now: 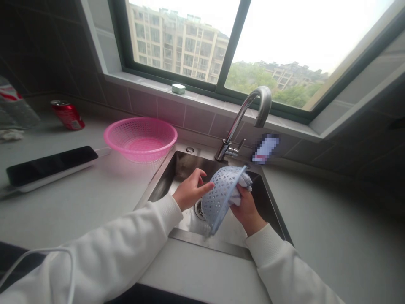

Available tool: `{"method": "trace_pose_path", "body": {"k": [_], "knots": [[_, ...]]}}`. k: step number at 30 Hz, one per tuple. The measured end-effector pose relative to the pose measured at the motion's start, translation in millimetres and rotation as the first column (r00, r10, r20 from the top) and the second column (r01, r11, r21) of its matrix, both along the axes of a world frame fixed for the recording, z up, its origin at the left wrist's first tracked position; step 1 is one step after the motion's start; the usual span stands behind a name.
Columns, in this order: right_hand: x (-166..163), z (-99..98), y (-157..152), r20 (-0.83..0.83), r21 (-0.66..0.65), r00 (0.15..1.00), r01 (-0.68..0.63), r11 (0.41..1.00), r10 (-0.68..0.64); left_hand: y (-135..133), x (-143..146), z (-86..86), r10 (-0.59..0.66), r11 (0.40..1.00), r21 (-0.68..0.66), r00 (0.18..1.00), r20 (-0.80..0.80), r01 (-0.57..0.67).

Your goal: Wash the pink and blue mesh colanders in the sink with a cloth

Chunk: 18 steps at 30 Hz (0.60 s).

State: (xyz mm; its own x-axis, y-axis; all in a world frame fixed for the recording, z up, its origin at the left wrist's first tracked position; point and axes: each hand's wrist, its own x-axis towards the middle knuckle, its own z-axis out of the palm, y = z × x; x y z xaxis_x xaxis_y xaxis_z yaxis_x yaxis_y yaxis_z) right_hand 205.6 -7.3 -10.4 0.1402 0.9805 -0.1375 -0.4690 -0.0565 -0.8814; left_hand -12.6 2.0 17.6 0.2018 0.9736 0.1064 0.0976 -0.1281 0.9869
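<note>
**Two bare hands at a stainless-steel kitchen sink, seen from head height.** Clock positions are taken around the sink, with 12 o'clock at the window. A pale-blue perforated plastic basket [218, 200] stands tilted on edge over the basin, between the 2 hands. The right hand [247, 210] is clamped on a crumpled white cloth [241, 188], pressing it against the basket's hollow side, and so appears to bear the basket's weight. The left hand [190, 190] is open, with its fingers spread [202, 177]; 1 fingertip appears to touch the outer wall, which would steady the basket without gripping it. Holding the basket over the rectangular stainless-steel sink [210, 247] would let any drips fall into the basin, above the round metal drain [199, 209] at 6 o'clock. A curved chrome gooseneck faucet [236, 123] rises at 12 o'clock, set back on the ledge behind the basin. A round pink perforated plastic basket [139, 139] sits on the pale countertop [79, 215] at 10 o'clock, close to the sink's edge. Beyond it, at 9 o'clock, a red drink can [68, 115] lies on its side. The white sleeves [284, 266] cover both forearms.
</note>
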Motion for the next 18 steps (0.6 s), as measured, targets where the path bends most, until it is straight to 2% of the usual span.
{"method": "trace_pose_path", "body": {"k": [2, 4, 5, 9, 12, 15, 18], "knots": [[-1.1, -0.5, 0.3, 0.037, 0.005, 0.999, 0.019, 1.000, -0.020, -6.4, 0.4, -0.9, -0.067, 0.995, 0.052, 0.973, -0.222, 0.081], [-2.7, -0.8, -0.3, 0.077, 0.023, 0.996, 0.035, 0.999, -0.036, -12.3, 3.3, -1.5, -0.165, 0.986, -0.019, 0.943, -0.288, 0.167], [-3.9, -0.7, -0.9, 0.098, 0.042, 0.995, 0.033, 0.999, -0.037, -14.7, 5.3, -2.0, -0.182, 0.983, -0.066, 0.942, -0.281, 0.171], [-11.9, 2.2, -4.1, 0.194, 0.144, 0.981, -0.032, 0.989, 0.004, -19.2, 13.6, -7.4, -0.237, 0.967, -0.121, 0.964, -0.123, 0.222], [-18.4, 7.9, -4.1, 0.323, 0.193, 0.946, -0.098, 0.976, 0.031, -20.0, 18.8, -13.0, -0.228, 0.961, -0.147, 0.972, 0.049, 0.233], [-22.4, 13.0, -2.6, 0.489, 0.177, 0.869, -0.187, 0.966, 0.078, -19.4, 21.8, -19.0, -0.139, 0.960, -0.201, 0.957, 0.253, 0.193], [-26.4, 14.8, -4.2, 0.635, 0.111, 0.756, -0.290, 0.950, 0.157, -15.0, 21.4, -24.5, -0.003, 0.935, -0.324, 0.919, 0.394, 0.142]]}}
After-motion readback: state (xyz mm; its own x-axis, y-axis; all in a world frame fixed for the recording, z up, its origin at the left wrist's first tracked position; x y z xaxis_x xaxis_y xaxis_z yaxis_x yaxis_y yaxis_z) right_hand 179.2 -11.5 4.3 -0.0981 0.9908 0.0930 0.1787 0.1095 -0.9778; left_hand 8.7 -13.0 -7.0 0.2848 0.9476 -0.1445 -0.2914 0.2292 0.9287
